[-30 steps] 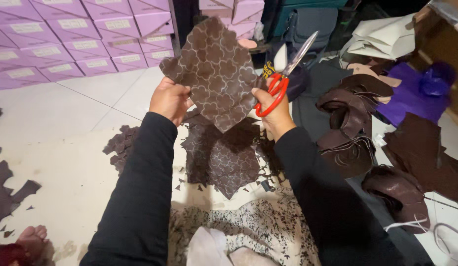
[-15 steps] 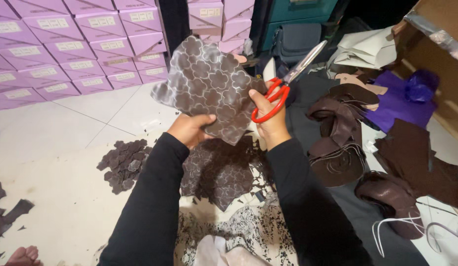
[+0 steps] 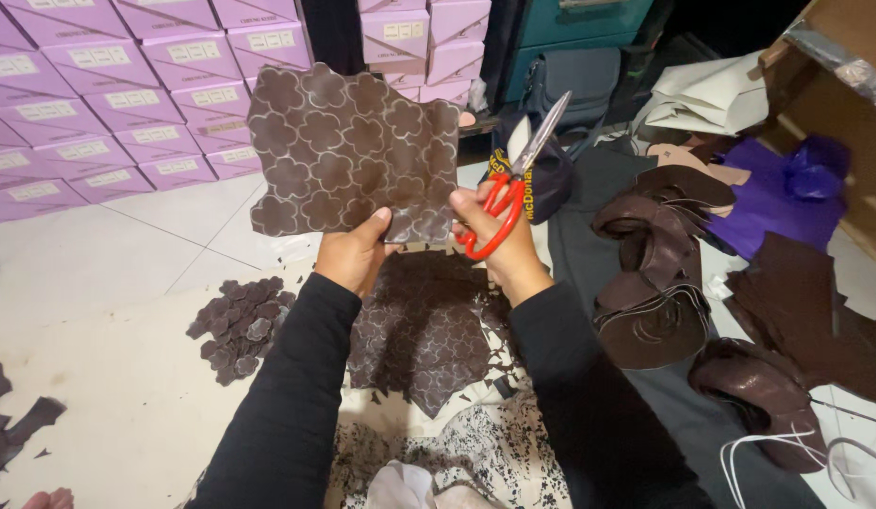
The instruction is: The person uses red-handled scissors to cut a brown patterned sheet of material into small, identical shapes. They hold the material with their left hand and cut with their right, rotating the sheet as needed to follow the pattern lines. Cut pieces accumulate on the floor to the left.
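Fingers of the left hand [image 3: 355, 256] are closed in a pinch on the lower edge of the brown sheet [image 3: 348, 151], held up flat before the camera; the right hand [image 3: 502, 243] is curled through the red scissors [image 3: 509, 185] handles, thumb on the sheet's corner, blades pointing up. Risk: the limp sheet could sag or slip from so narrow a grip, and the blades stand near the fingers. The sheet is dark brown, marked with pale flower outlines, its edges scalloped.

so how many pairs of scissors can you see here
1. The red-handled scissors are in the right hand, blades pointing up beside the flower-marked brown sheet held by the left hand. More could be hidden under the leather piles to the right.
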